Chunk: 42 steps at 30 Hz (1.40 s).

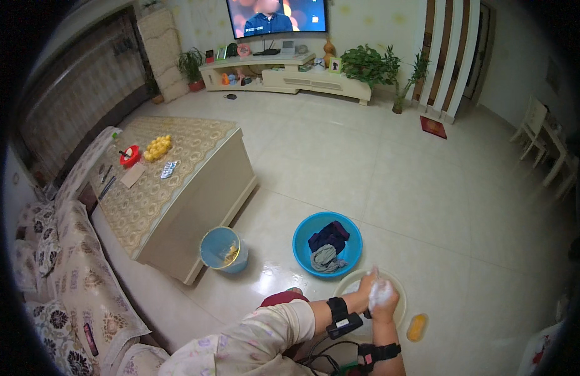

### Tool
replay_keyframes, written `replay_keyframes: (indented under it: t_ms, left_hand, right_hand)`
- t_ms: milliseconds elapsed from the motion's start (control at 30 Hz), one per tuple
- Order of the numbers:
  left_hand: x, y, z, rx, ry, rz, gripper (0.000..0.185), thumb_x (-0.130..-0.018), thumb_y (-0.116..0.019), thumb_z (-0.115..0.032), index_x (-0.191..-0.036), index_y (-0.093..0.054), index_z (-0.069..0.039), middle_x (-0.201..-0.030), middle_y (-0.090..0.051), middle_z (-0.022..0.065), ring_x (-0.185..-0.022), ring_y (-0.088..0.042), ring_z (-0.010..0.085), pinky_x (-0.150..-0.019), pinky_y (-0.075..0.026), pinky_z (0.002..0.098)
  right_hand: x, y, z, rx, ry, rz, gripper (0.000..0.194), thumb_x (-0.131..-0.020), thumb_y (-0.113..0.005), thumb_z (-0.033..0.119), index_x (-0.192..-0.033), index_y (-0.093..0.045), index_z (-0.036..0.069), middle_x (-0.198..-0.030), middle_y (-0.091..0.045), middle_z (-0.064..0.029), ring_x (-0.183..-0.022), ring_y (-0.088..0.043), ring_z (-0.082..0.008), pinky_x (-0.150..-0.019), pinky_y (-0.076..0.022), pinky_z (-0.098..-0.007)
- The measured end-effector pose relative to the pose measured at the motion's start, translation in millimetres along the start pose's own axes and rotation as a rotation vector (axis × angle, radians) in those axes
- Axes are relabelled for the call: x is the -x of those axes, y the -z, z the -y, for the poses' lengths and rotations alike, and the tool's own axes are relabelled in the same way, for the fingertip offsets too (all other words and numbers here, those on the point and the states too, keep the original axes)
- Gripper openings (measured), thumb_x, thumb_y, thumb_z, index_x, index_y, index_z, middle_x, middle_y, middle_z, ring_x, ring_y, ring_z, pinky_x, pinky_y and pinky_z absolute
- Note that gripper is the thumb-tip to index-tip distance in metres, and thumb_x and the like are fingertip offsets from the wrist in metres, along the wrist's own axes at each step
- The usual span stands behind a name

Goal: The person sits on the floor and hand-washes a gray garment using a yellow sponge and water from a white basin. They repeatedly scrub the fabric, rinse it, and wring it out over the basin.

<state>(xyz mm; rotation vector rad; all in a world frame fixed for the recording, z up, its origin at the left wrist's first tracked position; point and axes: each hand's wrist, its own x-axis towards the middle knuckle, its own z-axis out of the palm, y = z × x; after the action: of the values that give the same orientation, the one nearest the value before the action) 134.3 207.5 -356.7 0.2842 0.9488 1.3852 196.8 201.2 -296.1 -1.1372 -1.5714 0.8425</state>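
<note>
Over a pale cream basin [402, 293] on the floor, my two hands are pressed together. Both my left hand [364, 287] and my right hand [385, 301] are closed around a foam-covered bundle [379, 290], perhaps cloth. White suds hide much of the fingers and of what they grip. A small dark bit shows below the hands. Just beyond stands a blue basin [298, 256] with a dark garment [328, 237] and a grey cloth [325, 258] in it. Right of the cream basin, a yellow bar [416, 327], apparently soap, lies in a clear dish [426, 324].
A blue waste bin [233, 268] with a yellow rim stands left, beside a low table [196, 221]. On its patterned cover are yellow fruit [157, 148] and a red bowl [130, 156]. A sofa [90, 263] runs along the left. Cables hang from straps on both forearms.
</note>
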Motion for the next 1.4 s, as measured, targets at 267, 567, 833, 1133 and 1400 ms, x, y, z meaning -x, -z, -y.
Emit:
replay_keyframes:
  t_ms: [267, 567, 833, 1133, 1400]
  left_hand:
    - [12.5, -3.6, -15.0, -0.597, -0.210, 0.002, 0.033, -0.084, -0.045, -0.033, -0.071, -0.055, -0.003, -0.059, -0.053, 0.0034, -0.053, -0.052, 0.0165, -0.048, -0.042, 0.0315]
    - [27.7, -33.0, -59.4, -0.671, 0.178, 0.456, 0.039, -0.079, -0.054, -0.045, -0.080, -0.055, -0.005, -0.066, -0.052, -0.0003, -0.051, -0.044, 0.0078, -0.041, -0.034, 0.0224]
    - [-0.4, -13.2, -19.8, -0.276, 0.120, -0.083, 0.031, -0.086, -0.045, -0.034, -0.086, -0.057, -0.006, -0.076, -0.056, 0.0058, -0.064, -0.052, 0.0136, -0.058, -0.043, 0.0264]
    - [14.4, -12.8, -27.0, -0.122, 0.121, 0.216, 0.034, -0.083, -0.046, -0.036, -0.085, -0.057, -0.004, -0.075, -0.058, 0.0080, -0.062, -0.051, 0.0132, -0.054, -0.042, 0.0280]
    - [36.3, -35.8, -84.1, -1.157, -0.061, 0.570, 0.060, -0.068, -0.062, -0.048, -0.100, -0.054, 0.002, -0.092, -0.058, 0.0204, -0.088, -0.054, 0.0282, -0.077, -0.041, 0.0343]
  right_hand:
    - [7.1, -6.7, -18.9, 0.048, 0.042, -0.032, 0.009, -0.074, -0.053, 0.006, -0.066, -0.049, 0.003, -0.060, -0.049, 0.0010, -0.057, -0.047, -0.0100, -0.050, -0.0399, -0.0260]
    - [-32.0, 49.7, -34.6, -0.538, -0.561, -0.366, 0.028, -0.083, -0.052, 0.028, -0.069, -0.043, 0.005, -0.064, -0.047, -0.0019, -0.057, -0.043, -0.0106, -0.052, -0.0386, -0.0265]
    - [-4.4, 6.0, -0.2, 0.224, -0.007, 0.119, 0.005, -0.078, -0.051, 0.009, -0.078, -0.048, 0.005, -0.069, -0.052, -0.0035, -0.065, -0.048, -0.0117, -0.060, -0.0418, -0.0270]
    - [-2.7, 3.3, -7.7, 0.223, -0.130, -0.089, 0.008, -0.078, -0.053, 0.010, -0.082, -0.051, 0.003, -0.072, -0.057, -0.0057, -0.065, -0.053, -0.0140, -0.061, -0.0449, -0.0279]
    - [-32.5, 66.0, -21.5, -0.502, -0.405, -0.015, 0.021, -0.078, -0.055, 0.021, -0.089, -0.050, 0.004, -0.079, -0.047, 0.0004, -0.070, -0.045, -0.0089, -0.062, -0.0407, -0.0224]
